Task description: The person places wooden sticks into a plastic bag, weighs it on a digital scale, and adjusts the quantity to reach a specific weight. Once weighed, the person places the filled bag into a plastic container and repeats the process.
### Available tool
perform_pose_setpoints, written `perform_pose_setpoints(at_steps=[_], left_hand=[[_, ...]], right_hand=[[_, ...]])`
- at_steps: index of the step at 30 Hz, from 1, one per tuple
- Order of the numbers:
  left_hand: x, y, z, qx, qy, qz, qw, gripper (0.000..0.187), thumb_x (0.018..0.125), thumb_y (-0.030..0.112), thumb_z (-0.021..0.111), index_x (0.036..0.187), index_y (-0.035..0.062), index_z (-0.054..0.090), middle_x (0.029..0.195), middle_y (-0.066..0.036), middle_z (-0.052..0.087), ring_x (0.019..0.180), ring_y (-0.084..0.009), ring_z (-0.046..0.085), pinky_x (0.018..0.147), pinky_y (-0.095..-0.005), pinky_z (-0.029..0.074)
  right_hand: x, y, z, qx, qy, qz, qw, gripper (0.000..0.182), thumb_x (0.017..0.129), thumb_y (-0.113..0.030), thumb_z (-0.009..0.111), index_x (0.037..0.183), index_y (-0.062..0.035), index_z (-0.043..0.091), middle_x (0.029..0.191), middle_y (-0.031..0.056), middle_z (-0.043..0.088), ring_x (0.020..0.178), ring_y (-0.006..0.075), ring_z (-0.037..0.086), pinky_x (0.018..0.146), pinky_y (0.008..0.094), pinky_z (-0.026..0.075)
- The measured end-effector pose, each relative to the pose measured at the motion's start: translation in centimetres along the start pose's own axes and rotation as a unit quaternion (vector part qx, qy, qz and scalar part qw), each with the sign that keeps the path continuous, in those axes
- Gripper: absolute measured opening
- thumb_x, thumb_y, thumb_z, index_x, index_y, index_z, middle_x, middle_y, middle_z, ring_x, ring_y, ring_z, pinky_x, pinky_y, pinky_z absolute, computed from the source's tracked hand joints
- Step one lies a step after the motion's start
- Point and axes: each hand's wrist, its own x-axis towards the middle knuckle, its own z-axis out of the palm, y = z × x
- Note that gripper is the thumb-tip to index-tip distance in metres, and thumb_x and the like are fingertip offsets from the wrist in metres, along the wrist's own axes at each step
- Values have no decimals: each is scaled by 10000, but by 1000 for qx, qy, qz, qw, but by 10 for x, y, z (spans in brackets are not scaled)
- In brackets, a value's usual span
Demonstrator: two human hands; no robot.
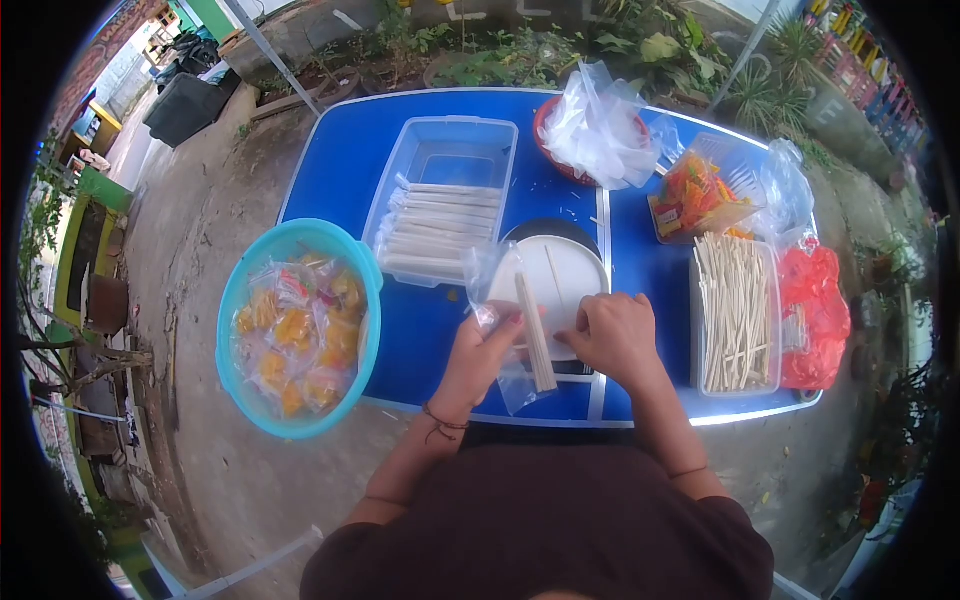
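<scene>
My left hand [478, 352] is closed on a bundle of thin wooden sticks [536, 340] and a clear plastic bag [518, 388] that hangs below it. The bundle tilts, its lower end toward me. To its right my right hand [612, 335] has its fingers curled in with the thumb against them; what they hold, if anything, is hidden. Both hands are above a round white plate [575, 262], where a single stick lies. The plate sits on a dark base, partly covered by my hands.
A blue table [330, 165] carries a clear tub [450, 130] of bagged stick bundles, a turquoise basin [375, 300] of packed snacks, a red basket [545, 135] with plastic bags, a box of orange pieces [690, 205], a container of loose sticks [735, 320] and a red bag [815, 320].
</scene>
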Motion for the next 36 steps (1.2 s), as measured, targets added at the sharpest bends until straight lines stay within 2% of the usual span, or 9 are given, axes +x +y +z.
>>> perform_pose_setpoints(at_steps=[3, 6, 9, 12, 15, 21, 29, 36], left_hand=[[0, 2, 2, 1, -7, -9, 1000, 183, 1027, 153, 477, 1124, 1, 511, 1233, -184, 635, 1048, -284, 676, 808, -364, 565], [-1, 2, 3, 9, -16, -25, 1000, 172, 1027, 156, 479, 1110, 11, 519, 1227, -180, 639, 1045, -279, 678, 807, -369, 564], [0, 1, 3, 19, -31, -36, 999, 165, 1027, 157, 479, 1098, 18, 529, 1232, -172, 636, 1054, -277, 674, 812, -378, 563], [0, -2, 3, 14, -32, -47, 998, 167, 1028, 159, 478, 1094, 17, 536, 1248, -166, 625, 1073, -274, 665, 820, -384, 563], [3, -10, 0, 24, -27, -55, 998, 181, 1029, 162, 475, 1102, 10, 542, 1266, -162, 612, 1089, -266, 654, 834, -389, 561], [8, -16, -4, 37, -20, -47, 998, 215, 1031, 158, 464, 1128, -13, 551, 1277, -157, 602, 1088, -226, 634, 873, -390, 548], [23, -15, -7, 95, -23, -23, 995, 218, 1030, 150, 465, 1135, -21, 550, 1244, -138, 621, 1055, -183, 622, 889, -351, 522], [38, -10, -5, 79, -9, -21, 997, 189, 1025, 150, 477, 1121, 7, 554, 1244, -103, 629, 1062, -167, 615, 904, -344, 504]], right_hand=[[-1, 5, 6, -8, 15, -21, 1000, 235, 708, -257, 766, 627, -67, 653, 641, 114, 646, 676, 290, 639, 673, 428, 391], [-3, 6, 12, -58, 5, -16, 998, 173, 735, -214, 702, 658, -73, 637, 672, 116, 649, 717, 309, 641, 718, 468, 415], [-5, 2, 15, -73, 7, -22, 997, 140, 727, -157, 633, 628, -64, 601, 671, 133, 639, 705, 314, 634, 704, 468, 399], [-7, 0, 20, -74, 55, -35, 995, 115, 701, -132, 604, 611, -68, 573, 669, 133, 630, 680, 313, 621, 675, 457, 378], [-7, 0, 25, -58, 109, -39, 992, 66, 619, -108, 634, 594, -59, 596, 651, 135, 631, 616, 300, 601, 651, 419, 338], [-4, -4, 21, -45, 164, -32, 985, 108, 657, -143, 642, 644, -56, 579, 690, 120, 615, 667, 280, 598, 657, 411, 337], [2, -3, 31, -63, 161, -27, 985, 106, 665, -147, 643, 673, -61, 582, 723, 119, 615, 681, 271, 598, 681, 413, 350], [17, 6, 30, -60, 169, -26, 983, 113, 677, -145, 638, 703, -60, 568, 745, 111, 615, 711, 277, 615, 668, 419, 367]])
